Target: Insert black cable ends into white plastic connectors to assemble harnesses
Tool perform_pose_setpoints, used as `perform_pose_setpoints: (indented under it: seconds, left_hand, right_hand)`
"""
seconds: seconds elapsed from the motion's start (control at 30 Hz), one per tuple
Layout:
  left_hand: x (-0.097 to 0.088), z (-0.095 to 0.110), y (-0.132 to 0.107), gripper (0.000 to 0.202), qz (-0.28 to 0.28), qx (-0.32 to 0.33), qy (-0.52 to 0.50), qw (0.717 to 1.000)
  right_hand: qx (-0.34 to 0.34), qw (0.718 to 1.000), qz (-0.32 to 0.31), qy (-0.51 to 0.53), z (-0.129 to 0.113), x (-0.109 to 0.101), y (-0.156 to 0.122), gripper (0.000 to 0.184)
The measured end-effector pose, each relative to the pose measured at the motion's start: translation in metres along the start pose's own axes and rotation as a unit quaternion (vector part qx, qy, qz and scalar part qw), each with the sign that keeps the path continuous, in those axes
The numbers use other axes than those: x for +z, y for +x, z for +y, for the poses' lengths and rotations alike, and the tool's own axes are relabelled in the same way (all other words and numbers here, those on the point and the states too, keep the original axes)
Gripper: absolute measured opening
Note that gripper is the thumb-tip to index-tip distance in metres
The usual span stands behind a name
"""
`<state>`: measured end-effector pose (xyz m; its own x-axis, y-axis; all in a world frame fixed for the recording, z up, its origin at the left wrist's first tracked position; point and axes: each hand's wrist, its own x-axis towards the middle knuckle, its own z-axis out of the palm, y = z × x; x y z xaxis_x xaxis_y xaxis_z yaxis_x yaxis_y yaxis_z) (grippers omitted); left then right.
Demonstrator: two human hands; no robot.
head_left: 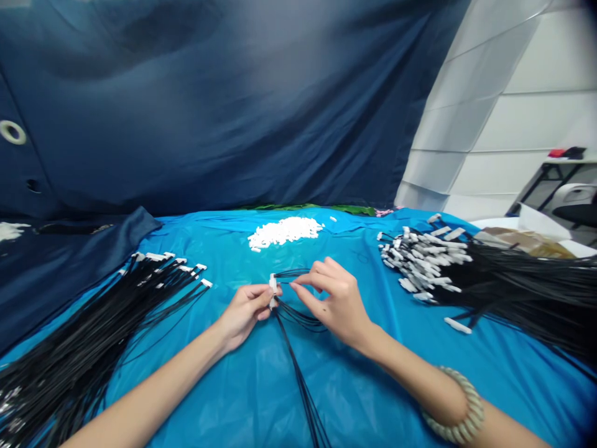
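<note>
My left hand (245, 309) pinches a small white connector (273, 285) at the end of a thin bundle of black wires (298, 367) that trails toward me over the blue sheet (224, 386). My right hand (333, 298) meets it from the right, thumb and forefinger pinched on the loose black wire ends beside the connector. A looped part of the wires lies between and under both hands. A beaded bracelet (459, 414) sits on my right wrist.
A big heap of black wires with white connectors (93, 330) lies at left, another heap (466, 274) at right. A pile of small white connectors (284, 231) sits behind the hands. Dark blue cloth (209, 106) hangs behind; a white wall (504, 106) stands at right.
</note>
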<state>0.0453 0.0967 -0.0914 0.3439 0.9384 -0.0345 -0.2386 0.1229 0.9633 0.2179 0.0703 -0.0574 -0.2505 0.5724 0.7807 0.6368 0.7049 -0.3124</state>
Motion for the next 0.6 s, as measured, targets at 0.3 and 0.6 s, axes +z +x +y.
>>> perform_pose_setpoints:
  seconds: [0.3,0.6]
  left_hand:
    - [-0.0007,-0.0014,-0.0014,0.018,-0.015,0.007,-0.006,1.0]
    - [0.0012,0.0001,-0.0022,0.02,-0.01,0.011,0.0,1.0]
  right_hand:
    - [-0.026,0.999,-0.011,-0.019,0.0012,0.0034,-0.0032,0.018]
    - [-0.037,0.999,-0.01,-0.022,0.0002,0.0032,-0.0032,0.017]
